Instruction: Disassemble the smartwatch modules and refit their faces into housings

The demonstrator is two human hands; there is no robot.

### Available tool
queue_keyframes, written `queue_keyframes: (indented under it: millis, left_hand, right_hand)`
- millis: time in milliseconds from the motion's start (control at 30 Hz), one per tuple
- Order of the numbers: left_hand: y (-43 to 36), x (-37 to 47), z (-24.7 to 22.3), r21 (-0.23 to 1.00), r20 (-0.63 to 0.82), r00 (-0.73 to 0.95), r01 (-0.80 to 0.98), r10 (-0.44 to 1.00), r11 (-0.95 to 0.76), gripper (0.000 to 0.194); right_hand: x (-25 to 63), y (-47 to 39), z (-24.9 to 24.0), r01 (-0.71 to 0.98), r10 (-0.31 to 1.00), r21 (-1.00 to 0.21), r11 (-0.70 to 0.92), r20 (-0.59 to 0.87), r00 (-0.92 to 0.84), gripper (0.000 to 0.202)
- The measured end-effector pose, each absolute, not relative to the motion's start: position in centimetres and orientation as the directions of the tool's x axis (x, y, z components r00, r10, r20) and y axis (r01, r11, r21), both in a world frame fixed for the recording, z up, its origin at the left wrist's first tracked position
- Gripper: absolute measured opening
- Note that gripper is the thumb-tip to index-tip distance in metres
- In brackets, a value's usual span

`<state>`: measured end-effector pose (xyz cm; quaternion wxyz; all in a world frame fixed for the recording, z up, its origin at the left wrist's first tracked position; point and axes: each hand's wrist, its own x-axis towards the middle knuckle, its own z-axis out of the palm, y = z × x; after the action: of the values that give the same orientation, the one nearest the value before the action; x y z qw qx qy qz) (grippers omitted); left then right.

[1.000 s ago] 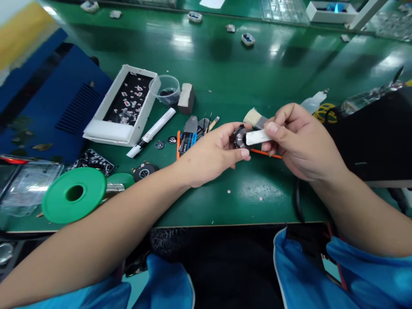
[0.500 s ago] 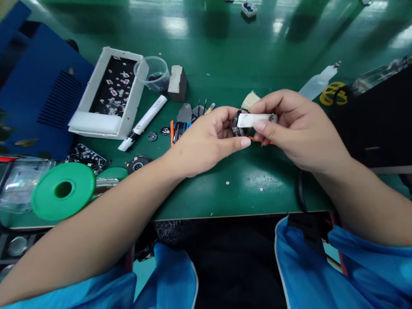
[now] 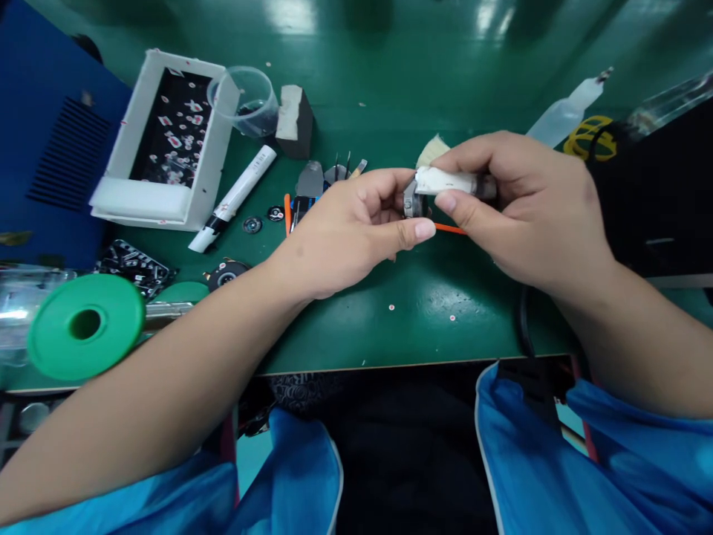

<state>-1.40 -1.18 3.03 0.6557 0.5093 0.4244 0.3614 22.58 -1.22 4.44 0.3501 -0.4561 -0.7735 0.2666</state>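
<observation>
Between the fingers and thumb of my left hand (image 3: 356, 234) sits a small round metal part (image 3: 413, 202), dark and grey like a watch case, seen edge-on and partly covered by the fingers. My right hand (image 3: 529, 208) pinches a short white-wrapped tool (image 3: 445, 180) with a darker rear end. The tool's white tip meets the upper edge of the round part. Behind the hands, pale brush bristles (image 3: 432, 150) show. An orange strip (image 3: 448, 229) lies below the tool, and its far parts are hidden by my hands.
At the left are a white foam box (image 3: 217, 167) with small stickers, a clear cup (image 3: 253, 104), a grey block (image 3: 295, 122), a white marker (image 3: 237, 195) and a green spool (image 3: 50, 327). A squeeze bottle (image 3: 562, 111) and yellow rings (image 3: 590, 137) lie right, beside a black panel (image 3: 662, 186).
The white tool has turned in my right hand and its rear end shows more. The round part has tilted more edge-on. The camera view has shifted slightly.
</observation>
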Motion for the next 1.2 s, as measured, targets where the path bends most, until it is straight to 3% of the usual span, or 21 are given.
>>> queue_keyframes:
  millis: [133,333,633,1000,1200]
  left_hand:
    - [-1.1,-1.7,3.1,0.984,-0.165,0.372,0.002,0.913,0.177,0.046]
    - [-0.9,-2.1,2.3,0.997,-0.059,0.459,-0.012,0.887,0.073,0.043]
    - [-1.0,-2.2,2.3,0.998,-0.029,0.490,-0.027,0.871,0.049,0.042]
    - [-1.1,-2.0,2.3,0.999,-0.031,0.494,-0.012,0.869,0.042,0.047]
    - [-1.1,-2.0,2.5,1.000,-0.023,0.481,0.001,0.877,0.025,0.047]
  right_hand:
    - [22.7,-1.4,4.7,0.557,0.869,-0.672,0.488,0.309,-0.388,0.014]
    - [22.8,-1.3,4.2,0.533,0.794,-0.589,0.608,0.474,-0.381,0.010]
    - [22.5,-1.7,4.7,0.595,0.839,-0.593,0.543,0.423,-0.343,0.012]
    - [22.5,-1.5,4.7,0.517,0.826,-0.644,0.564,0.449,-0.341,0.018]
    - [22.2,-1.8,5.1,0.556,0.873,-0.673,0.487,0.371,-0.315,0.010]
